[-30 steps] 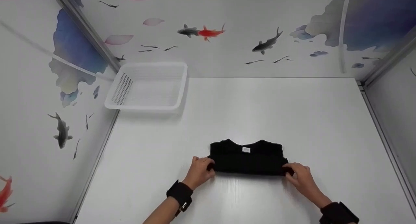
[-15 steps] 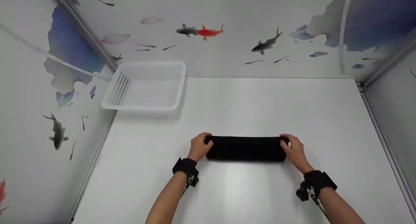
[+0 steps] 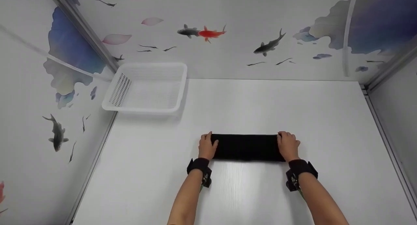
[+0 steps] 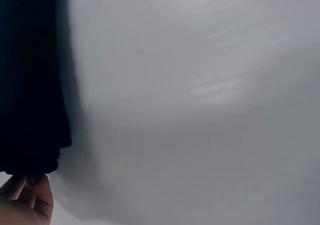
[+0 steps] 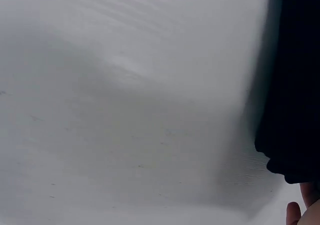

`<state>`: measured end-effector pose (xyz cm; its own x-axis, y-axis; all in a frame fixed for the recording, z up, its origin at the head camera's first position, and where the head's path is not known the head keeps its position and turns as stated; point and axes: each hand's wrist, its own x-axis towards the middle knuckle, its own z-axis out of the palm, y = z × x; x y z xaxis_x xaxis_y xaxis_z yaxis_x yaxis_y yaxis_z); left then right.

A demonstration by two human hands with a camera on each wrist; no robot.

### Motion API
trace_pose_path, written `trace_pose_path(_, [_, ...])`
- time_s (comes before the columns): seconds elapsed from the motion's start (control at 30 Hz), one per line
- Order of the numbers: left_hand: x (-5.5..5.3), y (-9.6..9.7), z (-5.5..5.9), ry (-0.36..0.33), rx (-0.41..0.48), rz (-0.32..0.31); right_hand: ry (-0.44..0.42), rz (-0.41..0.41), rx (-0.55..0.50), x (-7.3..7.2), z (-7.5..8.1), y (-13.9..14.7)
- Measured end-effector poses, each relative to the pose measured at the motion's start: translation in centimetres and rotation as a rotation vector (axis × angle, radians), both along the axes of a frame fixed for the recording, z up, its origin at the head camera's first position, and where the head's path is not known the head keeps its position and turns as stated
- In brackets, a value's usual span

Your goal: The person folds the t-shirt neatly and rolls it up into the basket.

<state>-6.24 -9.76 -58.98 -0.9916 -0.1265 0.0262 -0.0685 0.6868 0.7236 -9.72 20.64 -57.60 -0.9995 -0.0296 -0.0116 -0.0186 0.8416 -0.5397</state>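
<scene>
A black shirt (image 3: 247, 147), folded into a flat, long rectangle, lies on the white table. At its left end my left hand (image 3: 207, 146) rests with the thumb over the cloth and the fingers by the far corner. The left wrist view has those fingertips (image 4: 44, 192) right at the stacked fabric edge. My right hand (image 3: 288, 145) lies over the opposite end, its fingers reaching toward the far right corner. In the right wrist view only a few of its fingers (image 5: 293, 213) show, below the layered edge of the shirt (image 5: 300, 110).
A white plastic basket (image 3: 148, 110) with slotted sides stands at the back left corner of the table (image 3: 277, 107). Walls printed with fish and petals (image 3: 228, 55) enclose the back and sides. A dark band with a small device sits on each wrist.
The near part of the shirt has been folded away from me over the neckline and its white label, leaving a plain rectangle. Both hands moved forward with it, then inward onto its ends, loosening their pinch.
</scene>
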Motion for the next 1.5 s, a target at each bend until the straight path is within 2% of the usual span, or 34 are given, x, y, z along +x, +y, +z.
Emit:
trace_pose_path(0.17, [0.3,0.8,-0.2,0.043,-0.029,0.129,-0.030,-0.035,0.008,0.5,0.5,0.0])
trace_pose_path(0.23, [0.6,0.8,-0.1,0.016,-0.021,0.187,-0.087,-0.073,-0.026,1.1,0.8,0.0])
trace_pose_path(0.3, [1.0,0.8,0.1,-0.044,0.002,0.226,-0.152,-0.122,-0.062,2.0,1.1,0.0])
trace_pose_path(0.33, [1.3,0.8,0.3,-0.071,0.012,0.235,-0.181,-0.144,-0.073,2.5,1.1,0.0])
trace_pose_path(0.37, [1.3,0.6,-0.6,-0.069,0.009,0.236,-0.204,-0.162,-0.080,2.9,1.1,0.0])
trace_pose_path(0.47, [1.9,0.4,-0.2,-0.147,0.011,0.222,-0.241,-0.191,-0.075,4.1,1.0,-0.2])
trace_pose_path(0.57, [2.0,0.6,-0.5,-0.164,0.000,0.214,-0.256,-0.193,-0.062,4.5,0.8,-0.7])
trace_pose_path(0.6, [2.1,0.9,0.5,-0.199,0.011,0.217,-0.265,-0.195,-0.064,4.5,0.8,-0.9])
trace_pose_path(0.77, [2.1,1.3,0.1,-0.186,0.101,0.236,-0.304,-0.216,-0.158,4.5,1.0,-1.5])
trace_pose_path(1.0, [2.6,1.3,-0.3,-0.160,0.293,0.226,-0.353,-0.238,-0.419,4.9,0.6,-1.0])
trace_pose_path(1.13, [2.8,0.0,0.0,-0.106,0.364,0.204,-0.340,-0.214,-0.473,5.0,0.9,-1.9])
trace_pose_path(1.3, [2.6,-2.0,1.5,-0.016,0.437,0.165,-0.346,-0.213,-0.559,5.0,2.5,-3.5])
trace_pose_path(1.43, [1.9,-4.1,3.7,0.055,0.465,0.159,-0.312,-0.198,-0.616,4.4,4.4,-5.4])
trace_pose_path(1.5, [1.3,-5.4,4.8,0.080,0.450,0.167,-0.279,-0.184,-0.630,3.9,5.5,-6.6])
